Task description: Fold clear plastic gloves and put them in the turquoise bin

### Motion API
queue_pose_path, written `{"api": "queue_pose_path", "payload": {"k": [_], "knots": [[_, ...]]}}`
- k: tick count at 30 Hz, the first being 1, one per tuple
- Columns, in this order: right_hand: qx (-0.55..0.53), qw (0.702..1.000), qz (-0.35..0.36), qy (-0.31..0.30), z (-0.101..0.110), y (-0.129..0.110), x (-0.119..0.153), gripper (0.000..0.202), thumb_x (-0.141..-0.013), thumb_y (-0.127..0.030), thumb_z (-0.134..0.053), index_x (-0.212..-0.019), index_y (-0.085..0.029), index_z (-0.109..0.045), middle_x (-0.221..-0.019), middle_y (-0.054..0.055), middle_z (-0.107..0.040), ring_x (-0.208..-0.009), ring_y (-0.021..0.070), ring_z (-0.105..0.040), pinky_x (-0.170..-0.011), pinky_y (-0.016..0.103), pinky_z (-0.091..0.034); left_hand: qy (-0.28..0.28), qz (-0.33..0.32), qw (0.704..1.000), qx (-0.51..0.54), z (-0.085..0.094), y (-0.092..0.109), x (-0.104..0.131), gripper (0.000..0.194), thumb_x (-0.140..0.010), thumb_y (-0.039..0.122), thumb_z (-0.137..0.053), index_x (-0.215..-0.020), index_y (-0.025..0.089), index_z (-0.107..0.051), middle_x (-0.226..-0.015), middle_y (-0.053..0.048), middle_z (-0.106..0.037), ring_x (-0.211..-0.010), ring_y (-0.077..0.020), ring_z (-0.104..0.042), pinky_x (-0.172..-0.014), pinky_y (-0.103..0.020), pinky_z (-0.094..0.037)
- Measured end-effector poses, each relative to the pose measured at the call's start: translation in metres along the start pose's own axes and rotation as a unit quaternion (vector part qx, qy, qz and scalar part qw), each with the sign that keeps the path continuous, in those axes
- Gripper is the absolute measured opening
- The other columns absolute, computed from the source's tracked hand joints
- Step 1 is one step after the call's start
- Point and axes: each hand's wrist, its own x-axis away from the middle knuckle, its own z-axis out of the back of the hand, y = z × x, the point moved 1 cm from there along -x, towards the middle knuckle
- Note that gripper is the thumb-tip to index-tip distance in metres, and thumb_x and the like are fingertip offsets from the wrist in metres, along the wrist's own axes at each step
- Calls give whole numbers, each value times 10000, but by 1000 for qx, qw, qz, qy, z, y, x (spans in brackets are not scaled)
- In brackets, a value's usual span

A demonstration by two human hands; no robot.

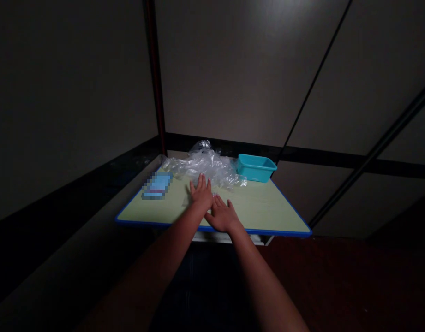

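Fingers apart, the left hand and right hand lie palm-down on the surface, perhaps for steadiness, beside crumpled plastic

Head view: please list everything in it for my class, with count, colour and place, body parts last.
table: one, pale green top, blue edge, centre
plastic: one heap, pieces uncountable, clear, table's far side
bin: one, turquoise, table's far right
blurred item: one, mostly blue, table's left
pink specks: count unclear, pink, by the right fingertips
ledge: one, whitish, under the table's near edge
panels: several, greyish, behind
floor: one, dark red, lower right
hands: two, bare, left and right, at the table's near side
arms: two, bare, below
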Motion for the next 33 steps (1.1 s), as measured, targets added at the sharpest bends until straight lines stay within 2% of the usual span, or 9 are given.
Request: {"api": "queue_pose_path", "payload": {"k": [3, 7, 11, 15, 18, 22, 24, 27, 33], "knots": [[1, 1000, 2, -3, 0, 0, 0, 795, -934, -570, -219, -1530, -55, -109, -1599, 127, -105, -1487, 221, -70, -1161, 552, -57, -24, 27, 999, 16, -7, -12, -3, 628, -928, 325, -339, -1526, 193, -203, -1616, -130, -20, -1486, -267, 64, -1140, -612, -70], [-1, 1000, -1, -3, -2, 0, -1, 811, -930, -576, -224, -1528, -44, -90, -1600, 126, -91, -1488, 213, -60, -1163, 553, -44, 11, 20, 1000, -8, -9, -42, -6, 690, -867, 176, -372, -1527, 257, -188, -1618, -84, 44, -1480, -260, 98, -1138, -607, -98], [-5, 1000, -2, 0, -1, 0, -1, 818, -926, -574, -248, -1528, -44, -89, -1599, 128, -98, -1488, 215, -65, -1165, 551, -38, 34, 24, 998, -41, -4, -72, -6, 695, -842, 109, -365, -1513, 255, -259, -1622, -84, -2, -1480, -265, 88, -1151, -585, -85], [-7, 1000, -2, 2, -1, 0, 0, 808, -927, -571, -253, -1531, -58, -97, -1599, 121, -93, -1487, 213, -71, -1165, 546, -43, 78, 44, 994, -65, 1, -85, -1, 633, -876, 86, -288, -1496, 209, -317, -1617, -127, -75, -1489, -274, 29, -1145, -609, -46], [-9, 1000, -2, 6, -1, 0, 0, 807, -923, -577, -256, -1531, -65, -113, -1599, 112, -90, -1487, 210, -71, -1165, 549, -46, 112, 52, 991, -50, 4, -79, 7, 605, -895, 91, -253, -1494, 151, -315, -1608, -156, -127, -1493, -254, -11, -1156, -588, -45], [-8, 1000, -3, 5, -1, 1, 0, 810, -923, -579, -254, -1530, -62, -113, -1598, 115, -94, -1487, 210, -70, -1163, 553, -49, 110, -33, 993, 7, 11, -51, 18, 573, -930, 246, -320, -1494, 147, -309, -1612, -107, -143, -1494, -210, -13, -1186, -507, -70], [-5, 1000, -3, 2, -1, 1, 0, 795, -927, -577, -246, -1532, -75, -123, -1599, 111, -95, -1487, 206, -67, -1165, 544, -46, 81, -60, 995, 20, 12, -33, 19, 602, -932, 328, -354, -1501, 146, -287, -1613, -103, -132, -1494, -208, -5, -1186, -505, -64], [-2, 1000, -4, 0, -1, 0, -1, 776, -936, -573, -222, -1536, -93, -118, -1602, 97, -101, -1488, 198, -64, -1168, 529, -45, 15, -42, 998, 35, 7, -15, 14, 617, -939, 355, -331, -1513, 143, -250, -1616, -99, -96, -1494, -205, 8, -1181, -524, -29], [2, 1000, -2, -7, 1, 0, 1, 776, -933, -578, -233, -1538, -107, -114, -1605, 85, -89, -1488, 198, -62, -1166, 536, -48, -76, 3, 995, 58, -13, -26, 5, 614, -955, 420, -209, -1521, 183, -228, -1609, -102, -127, -1493, -227, -22, -1147, -612, -61]]}}
